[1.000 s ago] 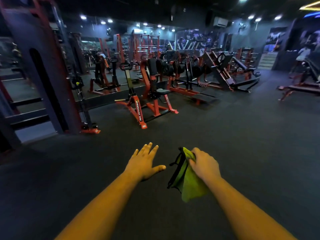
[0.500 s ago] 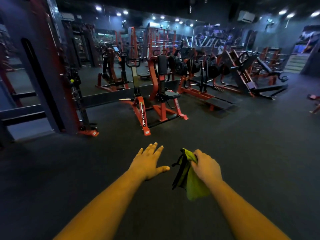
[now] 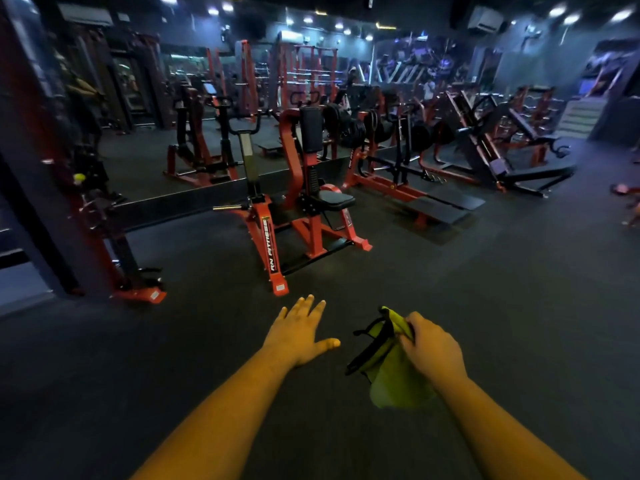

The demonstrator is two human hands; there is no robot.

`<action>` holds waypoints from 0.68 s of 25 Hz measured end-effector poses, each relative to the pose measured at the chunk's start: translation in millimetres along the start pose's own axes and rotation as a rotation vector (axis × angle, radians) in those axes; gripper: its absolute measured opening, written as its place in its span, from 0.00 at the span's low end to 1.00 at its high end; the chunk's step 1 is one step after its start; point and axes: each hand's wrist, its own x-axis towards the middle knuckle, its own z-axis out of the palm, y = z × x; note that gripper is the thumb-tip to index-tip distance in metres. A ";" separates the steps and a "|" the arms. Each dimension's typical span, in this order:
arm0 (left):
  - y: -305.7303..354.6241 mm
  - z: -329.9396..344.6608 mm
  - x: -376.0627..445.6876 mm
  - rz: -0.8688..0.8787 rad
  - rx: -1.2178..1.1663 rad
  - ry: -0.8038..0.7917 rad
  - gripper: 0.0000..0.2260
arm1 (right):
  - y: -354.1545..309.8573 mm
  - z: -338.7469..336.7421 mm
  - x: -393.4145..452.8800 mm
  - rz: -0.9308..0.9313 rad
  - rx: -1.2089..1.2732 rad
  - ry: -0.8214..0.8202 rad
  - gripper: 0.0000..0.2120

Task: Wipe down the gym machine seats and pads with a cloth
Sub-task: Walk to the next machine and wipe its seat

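Yellow-green cloth point(image 3: 394, 372) with dark trim, bunched, hanging low centre-right over the dark floor point(image 3: 502, 306), not touching any machine. Right hand point(image 3: 431, 349) grasps its top edge, fingers curled round the fabric. Left hand point(image 3: 299, 332) just left of it, released, fingers straight, thumb out, palm down, holding nothing. Red-framed machine point(image 3: 277, 237) farther ahead, centre, with black seat point(image 3: 334, 200) and upright black back pad point(image 3: 311, 129). More red machines in a row far right. Dark pillar point(image 3: 45, 168) far left.
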 end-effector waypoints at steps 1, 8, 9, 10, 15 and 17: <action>-4.3 -2.5 26.0 -0.002 0.003 -0.007 0.42 | 4.2 2.0 24.3 0.006 0.004 -0.003 0.08; -2.6 1.0 250.4 -0.032 0.010 -0.015 0.42 | 63.0 40.8 245.1 -0.043 0.054 -0.018 0.09; -1.7 1.3 275.3 -0.045 -0.002 -0.019 0.42 | 70.2 42.8 272.8 -0.055 0.065 -0.028 0.09; -0.4 0.8 297.3 -0.052 -0.004 -0.027 0.42 | 77.1 44.4 297.9 -0.062 0.077 -0.043 0.10; 1.3 -0.4 431.7 -0.146 -0.204 -0.048 0.39 | 107.4 42.5 449.5 -0.121 0.206 -0.047 0.08; -2.5 2.7 488.1 -0.167 -0.385 -0.039 0.35 | 112.2 46.7 502.7 -0.151 0.271 -0.054 0.08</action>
